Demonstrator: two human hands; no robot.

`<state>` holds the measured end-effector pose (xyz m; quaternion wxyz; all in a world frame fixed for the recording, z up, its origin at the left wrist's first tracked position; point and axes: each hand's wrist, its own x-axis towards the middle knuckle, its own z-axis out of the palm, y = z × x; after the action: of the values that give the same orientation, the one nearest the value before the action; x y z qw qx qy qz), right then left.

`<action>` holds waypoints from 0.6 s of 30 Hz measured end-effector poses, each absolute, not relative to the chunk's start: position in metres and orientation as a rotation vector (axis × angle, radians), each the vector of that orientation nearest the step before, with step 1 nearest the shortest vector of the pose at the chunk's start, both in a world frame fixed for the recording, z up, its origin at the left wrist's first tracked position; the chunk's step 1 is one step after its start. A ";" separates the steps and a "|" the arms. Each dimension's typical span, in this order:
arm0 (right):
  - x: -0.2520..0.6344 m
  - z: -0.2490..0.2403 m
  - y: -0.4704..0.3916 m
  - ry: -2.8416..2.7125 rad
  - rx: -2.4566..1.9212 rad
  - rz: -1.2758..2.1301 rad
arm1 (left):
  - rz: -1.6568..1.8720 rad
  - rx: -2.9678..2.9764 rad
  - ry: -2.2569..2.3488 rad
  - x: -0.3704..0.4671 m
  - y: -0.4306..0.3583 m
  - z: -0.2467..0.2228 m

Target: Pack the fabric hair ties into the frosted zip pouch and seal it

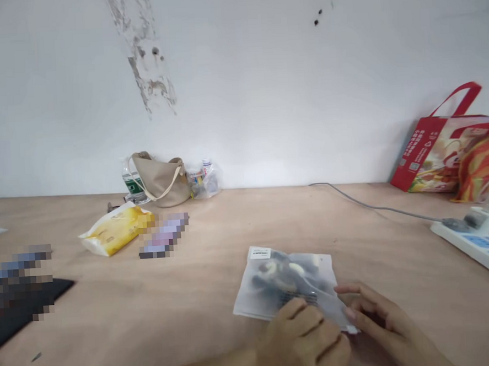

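A frosted plastic zip bag (259, 281) lies on the table in front of me, with a white barcode label near its far left corner. Dark and whitish items show dimly through it; their kind cannot be made out. My left hand (306, 336) is closed at the bag's near edge, knuckles up, and its fingertips are hidden. At the bag's right edge, my right hand (385, 320) holds the side between thumb and curled fingers. A small white tab shows at the near right corner, between the two hands.
Back left are a beige handbag (163, 179), a water bottle (133, 185), a yellow packet (118, 229) and a phone (165, 236). A black flat object (29, 312) lies far left. On the right stand a red shopping bag (429, 152) and a power strip (476, 244) with a grey cable.
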<state>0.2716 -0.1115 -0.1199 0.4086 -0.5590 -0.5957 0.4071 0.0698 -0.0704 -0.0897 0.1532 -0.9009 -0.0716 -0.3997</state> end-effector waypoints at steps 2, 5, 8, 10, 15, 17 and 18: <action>0.266 -0.118 -0.110 -1.511 -1.365 1.040 | -1.172 -2.510 -0.197 0.087 -0.068 -0.094; 0.259 -0.119 -0.110 -1.455 -1.317 1.021 | -1.115 -2.498 -0.177 0.096 -0.062 -0.096; 0.256 -0.122 -0.109 -1.374 -1.280 0.994 | -1.044 -2.519 -0.179 0.090 -0.059 -0.093; 0.256 -0.123 -0.108 -1.372 -1.286 0.997 | -1.008 -2.527 -0.213 0.081 -0.057 -0.091; 0.261 -0.122 -0.107 -1.359 -1.359 0.971 | -1.020 -2.499 -0.320 0.043 -0.049 -0.087; 0.268 -0.122 -0.105 -1.385 -1.389 0.992 | -0.999 -2.515 -0.397 0.023 -0.047 -0.084; 0.272 -0.122 -0.104 -1.394 -1.405 1.004 | -0.957 -2.548 -0.451 0.013 -0.046 -0.082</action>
<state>0.2716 -0.1044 -0.1220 0.4448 -0.5669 -0.5626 0.4053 0.0129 -0.0464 -0.0821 0.1903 -0.9066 -0.1605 -0.3407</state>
